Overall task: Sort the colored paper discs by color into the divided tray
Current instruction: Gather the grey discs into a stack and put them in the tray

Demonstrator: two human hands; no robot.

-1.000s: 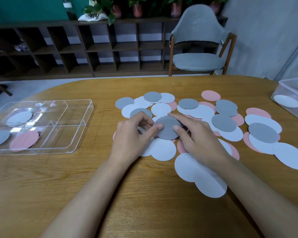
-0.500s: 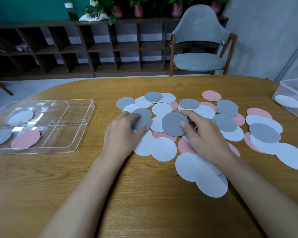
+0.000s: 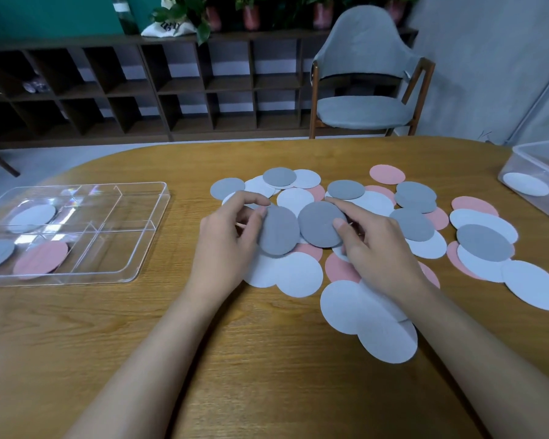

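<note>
Room setting, seen past a rounded wooden table (image 3: 267, 359) with a pronounced grain. Behind it a long, low, dark-brown cubby shelf (image 3: 178, 90) runs along the far wall — most of its compartments are in shadow, and one at far left holds a small object too blurred to identify. Potted green plants (image 3: 203, 14) in pinkish pots line the shelf top, beside a white bag (image 3: 165, 26) with dark lettering. The wall above is teal (image 3: 45, 14) at left; a plain grey wall (image 3: 488, 58) stands at right. A grey upholstered chair (image 3: 365, 90) with wooden legs faces the table. The floor (image 3: 61, 156) is pale grey — evenly, softly lit.
</note>
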